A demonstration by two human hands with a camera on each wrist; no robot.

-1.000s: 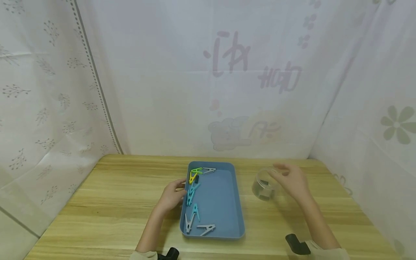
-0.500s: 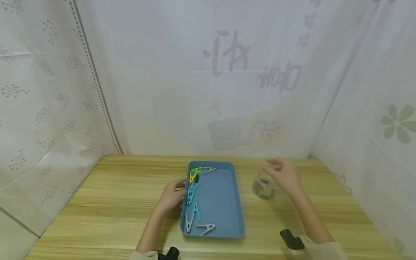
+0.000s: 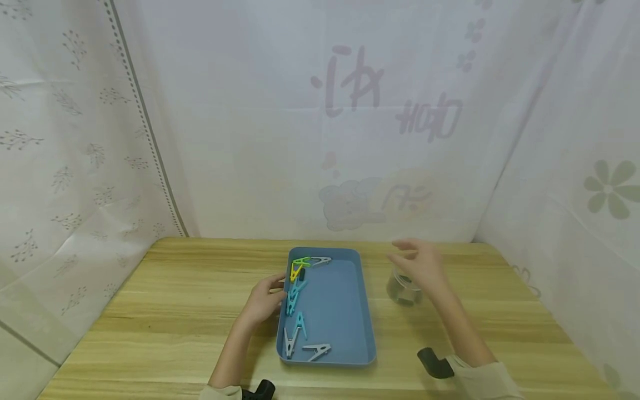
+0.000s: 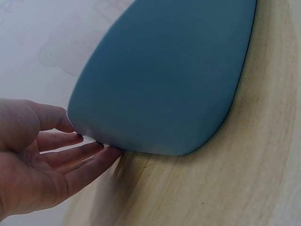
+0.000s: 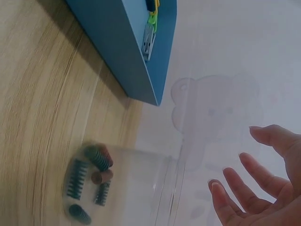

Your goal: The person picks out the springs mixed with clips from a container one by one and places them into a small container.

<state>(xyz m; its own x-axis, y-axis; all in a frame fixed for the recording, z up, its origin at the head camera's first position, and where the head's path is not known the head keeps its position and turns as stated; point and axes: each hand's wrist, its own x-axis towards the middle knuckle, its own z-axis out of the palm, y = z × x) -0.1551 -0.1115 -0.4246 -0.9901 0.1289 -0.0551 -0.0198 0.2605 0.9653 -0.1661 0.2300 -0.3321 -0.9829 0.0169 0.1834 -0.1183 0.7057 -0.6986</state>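
Observation:
My left hand (image 3: 263, 301) rests at the left side of a blue tray (image 3: 332, 311), fingers extended. In the left wrist view its fingertips touch the edge of the tray's outer wall (image 4: 164, 80). Along the tray's left side lie several clothespins: lime (image 3: 301, 260), yellow (image 3: 296, 271), teal (image 3: 297, 289) and grey (image 3: 317, 350). My right hand (image 3: 421, 266) is above a clear plastic jar (image 3: 404, 293), partly covering its mouth. Seen from the right wrist, that hand (image 5: 263, 193) has loosely bent fingers around nothing. Dark ribbed and brown small pieces (image 5: 98, 157) sit inside the jar.
Both containers stand on a wood-grain table (image 3: 200, 311), the jar to the right of the tray. A small black piece (image 3: 302, 274) lies beside the yellow clothespin. White printed curtains (image 3: 250, 139) enclose the table's back and sides. Each wrist carries a black mount (image 3: 435, 364).
My right hand has moved left, from the jar's right side to over its mouth. My left hand, the tray and the clothespins have stayed put.

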